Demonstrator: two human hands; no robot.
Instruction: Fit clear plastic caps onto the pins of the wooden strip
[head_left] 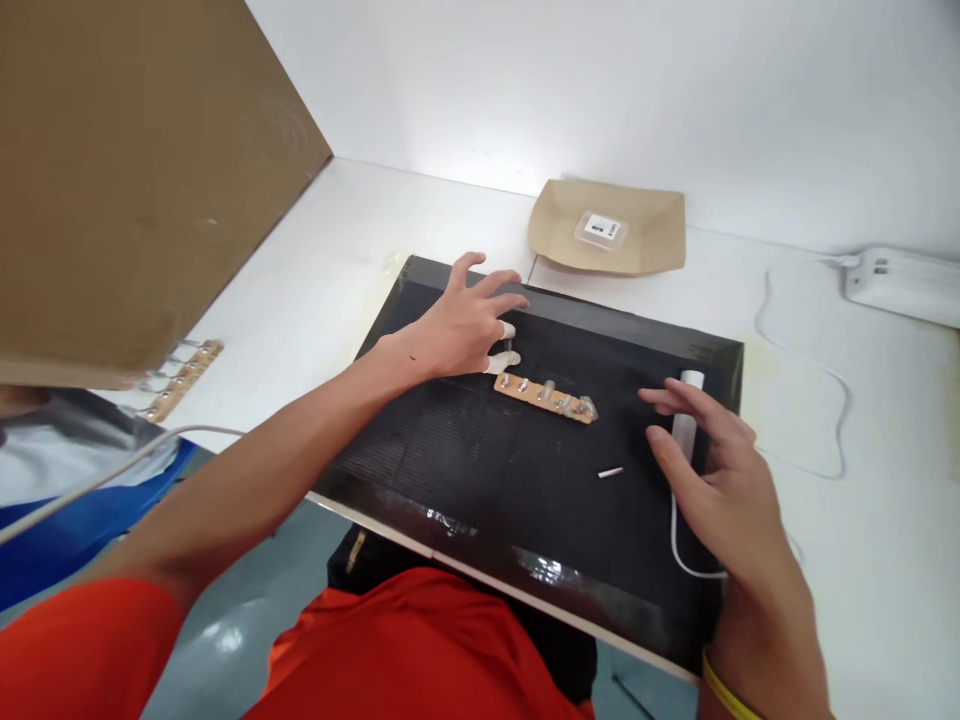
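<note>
Right hand [712, 470] hides part of the white tool [686, 420]; label [602, 229] unreadable

The white desk [420, 215] carried a black mat [480, 480], a brown paper tray [652, 245], a white power strip [904, 285] and its thin cable [814, 360].

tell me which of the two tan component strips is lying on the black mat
The tan strip by the left hand, whose fingertips touch its left end, lies on the black mat. The other strip lies off the mat on the white table, far left.
</note>
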